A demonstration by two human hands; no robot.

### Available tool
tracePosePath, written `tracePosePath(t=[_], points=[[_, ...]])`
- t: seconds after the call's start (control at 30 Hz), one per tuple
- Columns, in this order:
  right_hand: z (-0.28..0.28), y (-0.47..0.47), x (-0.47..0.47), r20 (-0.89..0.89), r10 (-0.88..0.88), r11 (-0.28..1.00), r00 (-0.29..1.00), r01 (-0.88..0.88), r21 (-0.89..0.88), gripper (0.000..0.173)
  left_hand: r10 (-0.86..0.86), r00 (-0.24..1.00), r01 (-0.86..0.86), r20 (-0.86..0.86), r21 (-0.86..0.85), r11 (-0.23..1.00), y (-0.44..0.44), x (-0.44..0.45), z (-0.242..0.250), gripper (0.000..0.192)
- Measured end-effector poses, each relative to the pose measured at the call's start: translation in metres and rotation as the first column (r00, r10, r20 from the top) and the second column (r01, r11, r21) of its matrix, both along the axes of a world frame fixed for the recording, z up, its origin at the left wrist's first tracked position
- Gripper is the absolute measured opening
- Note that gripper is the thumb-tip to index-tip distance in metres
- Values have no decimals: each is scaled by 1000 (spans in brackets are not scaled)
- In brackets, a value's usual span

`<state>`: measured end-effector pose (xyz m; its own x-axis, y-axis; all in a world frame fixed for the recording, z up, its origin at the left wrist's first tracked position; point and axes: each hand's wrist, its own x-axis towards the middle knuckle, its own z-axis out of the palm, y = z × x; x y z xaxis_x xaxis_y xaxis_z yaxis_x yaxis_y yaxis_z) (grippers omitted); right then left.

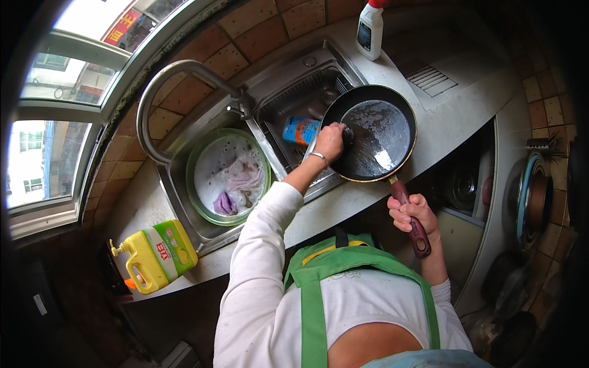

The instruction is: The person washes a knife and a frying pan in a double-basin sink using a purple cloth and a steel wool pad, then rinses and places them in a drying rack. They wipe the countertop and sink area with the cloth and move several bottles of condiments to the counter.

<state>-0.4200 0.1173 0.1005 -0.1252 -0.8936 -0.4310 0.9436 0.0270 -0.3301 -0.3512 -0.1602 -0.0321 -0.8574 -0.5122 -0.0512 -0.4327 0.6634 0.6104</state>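
Observation:
My right hand (414, 214) grips the maroon handle (407, 211) of a black frying pan (395, 124). The pan is held over the right bowl of the sink and the counter edge, its inside turned up towards me. Greyish film and wet streaks cover its inner surface. My left hand (329, 142), with a bracelet at the wrist, presses a dark scrubber (349, 135) against the left part of the pan's inside. Most of the scrubber is hidden by my fingers. Below the pan's left side, a blue and orange packet (297, 130) lies in the right bowl.
A green basin (189, 184) holding suds and a purple cloth (225, 204) stands in the left bowl, under a curved faucet (147, 106). A yellow detergent jug (154, 255) is on the left counter. At the back stands a white bottle (370, 34). An open cupboard (464, 175) lies right.

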Motion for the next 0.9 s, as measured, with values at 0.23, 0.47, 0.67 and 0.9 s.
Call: tracePosePath(t=[0.23, 0.47, 0.67, 0.9], points=[[1, 2, -4, -21, 35, 999, 999, -35, -6, 17, -191, 925, 276, -330, 234, 932, 82, -8, 18, 42], [-3, 3, -2, -36, 33, 999, 999, -34, -10, 25, 37, 999, -42, -31, -175, 984, -11, -20, -11, 21], [0, -1, -5, -25, 46, 999, 999, -46, -16, 13, -248, 957, 281, -149, 266, 922, 74, 0, 30, 25], [-1, 2, -2, 38, 73, 995, 997, -75, 67, 14, -97, 931, 57, -353, -121, 991, 13, -109, -5, 15]])
